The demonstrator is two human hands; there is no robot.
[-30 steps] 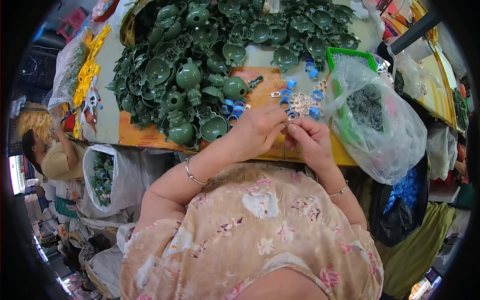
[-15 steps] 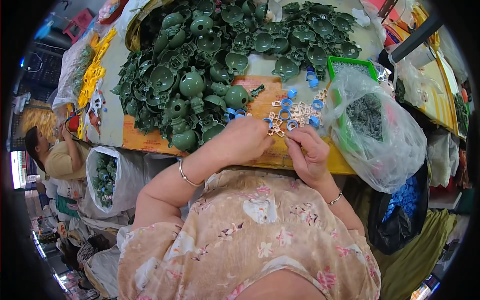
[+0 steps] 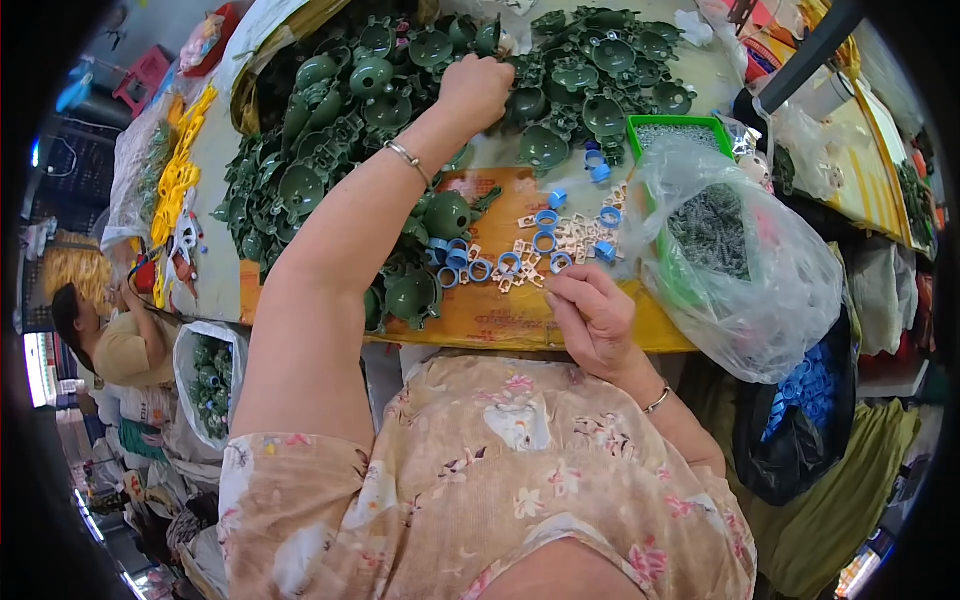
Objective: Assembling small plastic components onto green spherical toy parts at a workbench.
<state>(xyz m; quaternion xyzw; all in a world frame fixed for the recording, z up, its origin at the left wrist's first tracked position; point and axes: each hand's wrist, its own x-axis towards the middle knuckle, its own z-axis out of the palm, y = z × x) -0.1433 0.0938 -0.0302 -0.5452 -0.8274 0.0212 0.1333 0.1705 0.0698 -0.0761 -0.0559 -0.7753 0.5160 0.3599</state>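
Note:
My left hand (image 3: 478, 92) is stretched far forward over the heap of dark green plastic parts (image 3: 310, 180), many of them round hollow cups. Its fingers curl down among the parts, and whatever they grip is hidden. Near the table's front edge, my right hand (image 3: 597, 318) is closed, thumb against forefinger; anything in that pinch is too small to name. Just beyond it lie small cream-coloured plastic pieces (image 3: 578, 238) and several blue rings (image 3: 544, 242). More blue rings (image 3: 456, 256) sit to the left, beside a green hollow part (image 3: 446, 214).
On the right stands a green tray (image 3: 722, 130) of small grey pieces. In front of it, a clear plastic bag (image 3: 790, 300) lies over another tray of dark bits. A black bag of blue parts (image 3: 800, 410) hangs below the edge. At left, a person (image 3: 125, 330) sits beyond a white sack (image 3: 205, 385).
My left hand has gone from the cream-coloured pieces forward to the green heap. My right hand has come slightly left and nearer, still pinched. The view has shifted a little.

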